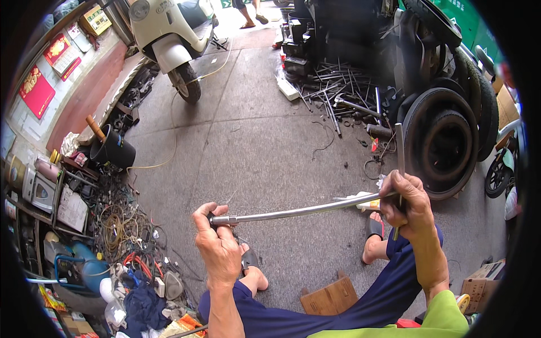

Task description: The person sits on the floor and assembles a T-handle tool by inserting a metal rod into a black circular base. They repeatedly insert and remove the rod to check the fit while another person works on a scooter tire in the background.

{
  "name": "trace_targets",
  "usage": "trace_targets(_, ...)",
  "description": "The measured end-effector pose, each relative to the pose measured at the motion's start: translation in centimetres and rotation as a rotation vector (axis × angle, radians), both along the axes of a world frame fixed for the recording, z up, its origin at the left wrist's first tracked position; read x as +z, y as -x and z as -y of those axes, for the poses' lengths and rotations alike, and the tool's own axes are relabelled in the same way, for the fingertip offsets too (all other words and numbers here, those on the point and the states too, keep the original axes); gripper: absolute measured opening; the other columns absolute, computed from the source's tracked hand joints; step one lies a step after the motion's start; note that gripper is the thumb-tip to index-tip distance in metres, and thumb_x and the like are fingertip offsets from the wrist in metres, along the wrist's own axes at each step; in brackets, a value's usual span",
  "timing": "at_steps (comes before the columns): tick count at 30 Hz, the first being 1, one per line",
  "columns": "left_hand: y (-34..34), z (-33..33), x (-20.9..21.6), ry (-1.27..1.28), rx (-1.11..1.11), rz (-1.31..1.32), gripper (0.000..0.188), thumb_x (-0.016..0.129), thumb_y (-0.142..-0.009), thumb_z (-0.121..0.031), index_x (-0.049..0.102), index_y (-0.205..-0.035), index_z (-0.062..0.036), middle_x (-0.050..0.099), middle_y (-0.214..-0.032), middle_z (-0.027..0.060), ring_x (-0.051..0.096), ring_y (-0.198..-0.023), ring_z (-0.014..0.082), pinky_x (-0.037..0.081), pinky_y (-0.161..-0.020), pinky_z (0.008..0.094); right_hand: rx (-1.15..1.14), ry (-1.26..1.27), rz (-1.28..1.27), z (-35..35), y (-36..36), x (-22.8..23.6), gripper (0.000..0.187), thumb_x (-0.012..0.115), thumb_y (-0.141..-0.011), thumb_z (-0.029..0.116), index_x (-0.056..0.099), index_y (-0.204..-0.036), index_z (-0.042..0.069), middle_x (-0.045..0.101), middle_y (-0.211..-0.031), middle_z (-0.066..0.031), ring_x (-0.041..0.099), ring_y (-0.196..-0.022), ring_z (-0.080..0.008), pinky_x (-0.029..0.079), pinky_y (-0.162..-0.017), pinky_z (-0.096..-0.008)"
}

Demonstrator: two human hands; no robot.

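A long T-handle socket wrench spans the space between my hands, above the grey floor and in front of my knees. My right hand is closed around its T junction, with the metal crossbar sticking up out of the fist and its lower end showing beneath. At the socket end, my left hand pinches the tip between thumb and fingers. Something small and dark shows there at the fingertips, too hidden to name. The shaft runs nearly level, slightly higher at the right.
A low wooden stool stands between my feet. Tyres lean at the right, near a heap of metal tools. A cream scooter stands far left; a black bucket and tangled wires line the left side.
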State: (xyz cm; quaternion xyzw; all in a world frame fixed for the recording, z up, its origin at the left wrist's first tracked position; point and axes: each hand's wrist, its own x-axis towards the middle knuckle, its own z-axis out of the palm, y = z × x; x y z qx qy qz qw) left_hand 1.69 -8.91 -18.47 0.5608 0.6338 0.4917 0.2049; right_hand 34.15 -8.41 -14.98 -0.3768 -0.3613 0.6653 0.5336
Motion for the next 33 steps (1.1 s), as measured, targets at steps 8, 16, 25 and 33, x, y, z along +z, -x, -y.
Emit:
trace_targets(8,0.1,0.4,0.0,0.044,0.002,-0.120,0.026,0.040,-0.092,0.003,0.046,-0.117,-0.0004,0.065,-0.091,0.0153,0.065,-0.069,0.0186,0.051,-0.062,0.0298,0.126,0.285,-0.175,-0.8,-0.5,-0.2,0.040,0.040,-0.102,0.029,0.055,-0.107,-0.008,0.062,-0.070,-0.0143,0.038,-0.035,-0.0057,0.029,-0.032,-0.0190)
trace_targets(16,-0.8,0.5,-0.6,0.213,-0.102,-0.155,0.027,0.041,-0.087,0.007,0.056,-0.108,-0.0007,0.063,-0.079,0.0116,0.066,-0.065,0.0178,0.050,-0.052,0.0311,-0.135,-0.089,0.667,-0.1,0.5,1.1,0.031,0.044,-0.100,0.025,0.056,-0.105,-0.003,0.060,-0.067,-0.0069,0.048,-0.047,-0.0066,0.037,-0.044,-0.0191)
trace_targets(25,-1.7,0.1,-1.0,0.292,-0.083,0.018,0.018,0.038,-0.087,0.007,0.055,-0.091,0.0013,0.061,-0.075,0.0091,0.065,-0.062,0.0152,0.052,-0.055,0.0285,-0.470,-0.680,1.346,-1.1,-0.4,-0.4,0.035,0.056,-0.097,0.028,0.061,-0.116,-0.001,0.060,-0.087,-0.0148,0.061,-0.076,-0.0246,0.049,-0.067,-0.0350)
trace_targets(33,-4.1,-0.9,-0.8,0.216,-0.098,0.112,0.015,0.039,-0.089,0.005,0.054,-0.092,0.0008,0.063,-0.076,0.0106,0.067,-0.063,0.0169,0.052,-0.055,0.0299,-0.581,-0.592,0.730,-3.0,-0.4,-2.0,0.036,0.047,-0.101,0.027,0.057,-0.126,0.004,0.061,-0.120,-0.0135,0.061,-0.110,-0.0234,0.051,-0.093,-0.0327)
